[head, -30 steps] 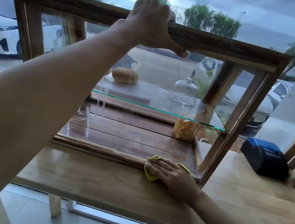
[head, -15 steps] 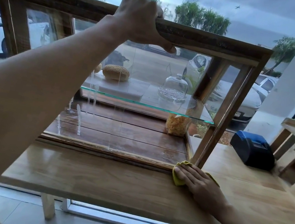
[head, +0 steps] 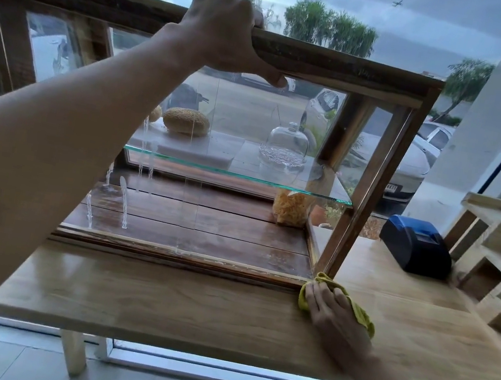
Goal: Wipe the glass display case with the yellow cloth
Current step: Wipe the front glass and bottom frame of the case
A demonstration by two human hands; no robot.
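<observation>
Cloth (head: 362, 314) is pressed flat on desk (head: 157, 300) by right hand (head: 332, 316) at case (head: 373, 183) corner; top rail is gripped by left hand (head: 225, 36).

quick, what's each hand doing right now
Left hand: fingers curled over the display case's top rail, gripping it.
Right hand: fingers straight, pressing the yellow cloth flat on the table at the case's front right corner.

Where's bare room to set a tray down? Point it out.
Bare tabletop in front of the display case, left of the yellow cloth. Also between the case's right post and the blue printer. Crowded: glass shelf.
</observation>
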